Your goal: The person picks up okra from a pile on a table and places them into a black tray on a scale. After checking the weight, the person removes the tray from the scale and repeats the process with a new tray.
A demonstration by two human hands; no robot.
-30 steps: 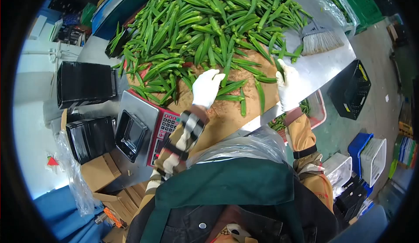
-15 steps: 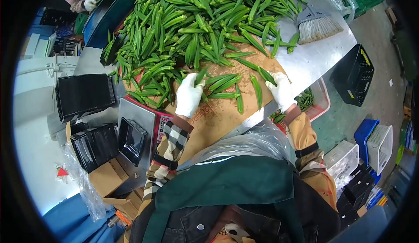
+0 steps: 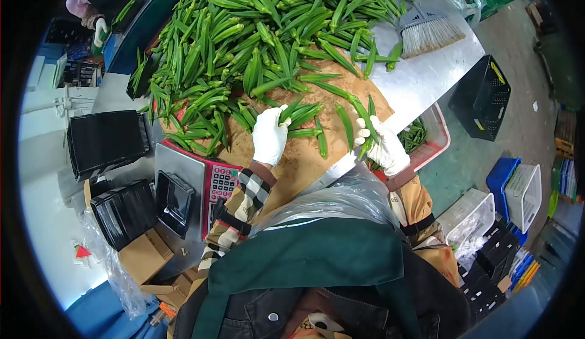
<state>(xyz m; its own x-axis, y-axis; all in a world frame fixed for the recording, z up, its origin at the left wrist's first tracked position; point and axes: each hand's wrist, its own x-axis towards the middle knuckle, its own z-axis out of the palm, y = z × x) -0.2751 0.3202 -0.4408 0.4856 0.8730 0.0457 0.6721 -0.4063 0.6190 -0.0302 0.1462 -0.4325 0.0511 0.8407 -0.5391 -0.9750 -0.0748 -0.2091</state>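
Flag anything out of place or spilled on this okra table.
A hand brush lies on the steel table, right beside the okra pile. At the left, pods spill off the brown paper against the scale.

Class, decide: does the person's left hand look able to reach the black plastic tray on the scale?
Probably yes. The white-gloved left hand rests on green okra pods; the black plastic tray sits close beside that forearm, uncovered, nothing between.
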